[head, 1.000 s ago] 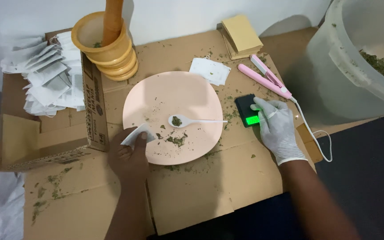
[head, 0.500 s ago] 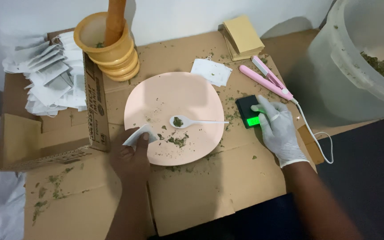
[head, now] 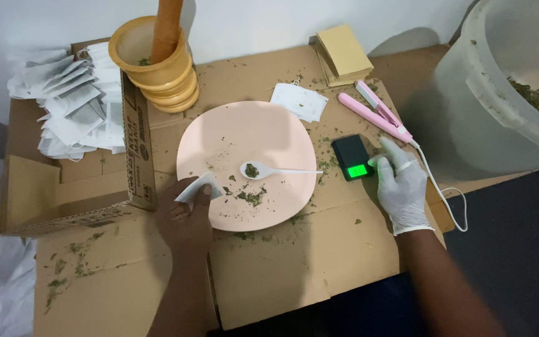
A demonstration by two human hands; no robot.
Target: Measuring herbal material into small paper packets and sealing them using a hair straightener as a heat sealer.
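You pinch a small white paper sachet [head: 196, 188] between thumb and fingers of your bare left hand [head: 185, 215], holding it over the near-left rim of a round pink plate [head: 232, 134] on a flattened cardboard sheet [head: 319, 249]. Your gloved right hand [head: 400, 187] rests on the cardboard to the right of the plate, fingers loosely spread and holding nothing, its fingertips touching the near-right corner of a small black pocket scale [head: 352, 156] whose display glows green.

On the plate, just right of the sachet, a white plastic spoon [head: 276, 170] lies flat with its handle pointing right toward the scale and a little heap of dried green herb in its bowl. More herb crumbs [head: 251, 197] lie scattered on the near part of the plate and over the cardboard around it.

Just beyond the scale, a pink heat-sealing clamp [head: 375, 115] lies at a slant, its white cord trailing off past your right wrist. Another flat white sachet [head: 299, 101] sits at the plate's far-right edge, and a stack of tan paper squares [head: 343, 55] lies farther back.

At far left of the plate stands a yellow-tan mortar [head: 157, 72] with an orange-brown pestle [head: 166, 28] upright in it. Left of that, an open cardboard box [head: 70, 187] holds a loose pile of empty white sachets [head: 70, 106]. At far right, well apart from the plate, a large translucent bucket [head: 500, 100] holds more dried green herb.
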